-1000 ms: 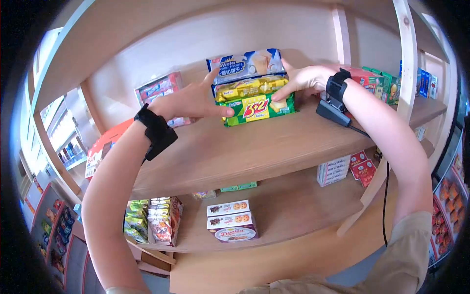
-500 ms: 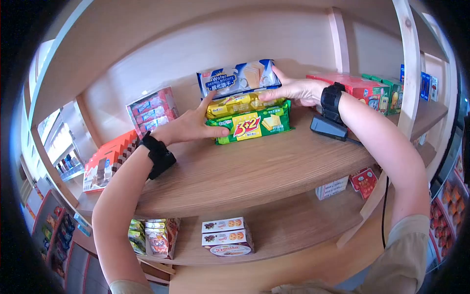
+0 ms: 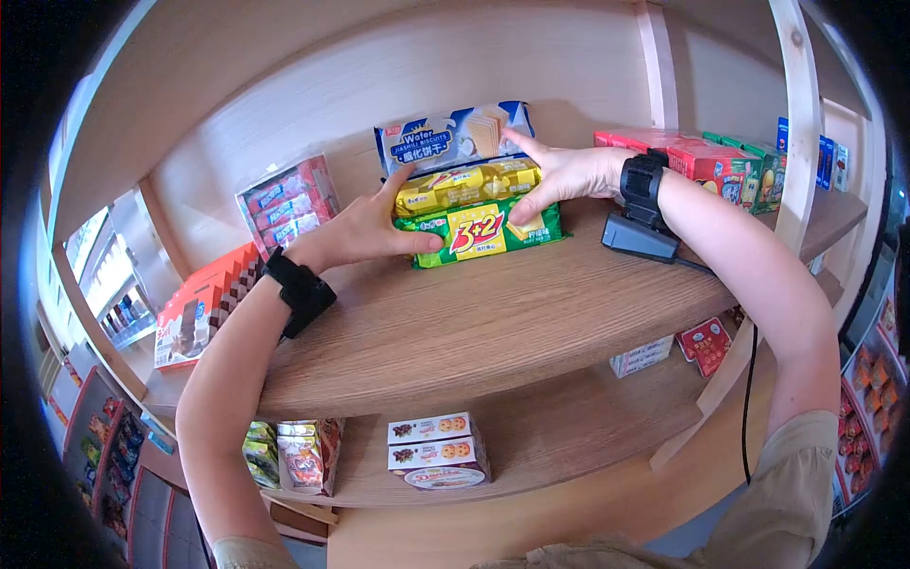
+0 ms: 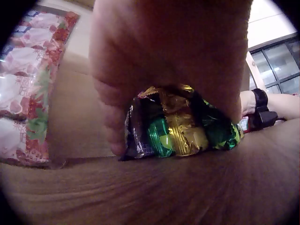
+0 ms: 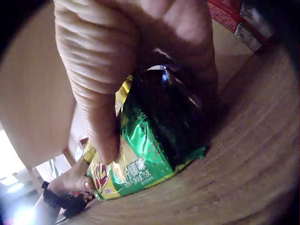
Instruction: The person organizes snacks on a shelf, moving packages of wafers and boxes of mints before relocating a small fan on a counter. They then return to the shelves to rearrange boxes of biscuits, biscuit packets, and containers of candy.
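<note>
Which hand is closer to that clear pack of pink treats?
The left. The left hand is just to the right of the clear pack, at the near end of the biscuit packets; the right hand is farther, at their opposite end.

since half a second ago, the right hand (image 3: 573, 175) has lowered its thumb from the yellow pack (image 3: 464, 190), just behind the green pack (image 3: 477, 230), onto the green pack's front; its index fingertip now overlaps the blue pack (image 3: 455, 137), farthest behind the green pack.
</note>
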Demonstrator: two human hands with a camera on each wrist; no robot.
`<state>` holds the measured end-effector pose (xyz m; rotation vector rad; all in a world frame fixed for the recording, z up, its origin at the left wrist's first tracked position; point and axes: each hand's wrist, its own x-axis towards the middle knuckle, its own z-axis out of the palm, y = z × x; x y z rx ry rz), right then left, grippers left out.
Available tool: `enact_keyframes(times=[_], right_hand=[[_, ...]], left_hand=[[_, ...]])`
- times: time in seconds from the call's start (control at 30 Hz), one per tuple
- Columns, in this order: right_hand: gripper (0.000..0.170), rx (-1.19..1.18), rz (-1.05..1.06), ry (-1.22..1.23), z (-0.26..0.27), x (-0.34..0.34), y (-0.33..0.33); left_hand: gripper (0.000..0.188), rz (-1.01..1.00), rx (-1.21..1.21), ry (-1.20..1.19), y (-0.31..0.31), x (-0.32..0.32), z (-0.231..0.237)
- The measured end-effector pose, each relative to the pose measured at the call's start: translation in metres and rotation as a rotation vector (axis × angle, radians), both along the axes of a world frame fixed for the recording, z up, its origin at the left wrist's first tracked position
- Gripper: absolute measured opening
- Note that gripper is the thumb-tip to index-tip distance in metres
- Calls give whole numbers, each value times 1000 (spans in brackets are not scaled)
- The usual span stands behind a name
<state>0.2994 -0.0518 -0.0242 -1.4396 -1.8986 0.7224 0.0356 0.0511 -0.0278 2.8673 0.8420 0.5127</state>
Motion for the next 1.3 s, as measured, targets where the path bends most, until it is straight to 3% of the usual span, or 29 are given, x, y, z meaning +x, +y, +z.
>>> enact_keyframes(times=[0.07, 0.4, 0.67, 0.87, 0.93, 1.1, 1.3], right_hand=[[122, 5, 96, 19, -1, 2, 5], [113, 28, 100, 106, -7, 4, 17], [107, 90, 86, 58, -3, -3, 9], [123, 0, 2, 38, -4, 4, 24], [126, -96, 35, 130, -1, 3, 26], [131, 119, 0, -25, -3, -1, 29], [128, 183, -33, -147, -2, 5, 32]], left_hand=[[121, -4, 25, -4, 1, 0, -1], [109, 11, 101, -33, -13, 1, 1], [115, -6, 114, -62, -16, -4, 1], [124, -16, 43, -69, 7, -3, -2], [125, -15, 50, -69, 12, -1, -1], [127, -1, 45, -67, 12, 3, -1], [123, 33, 137, -65, 5, 1, 0]])
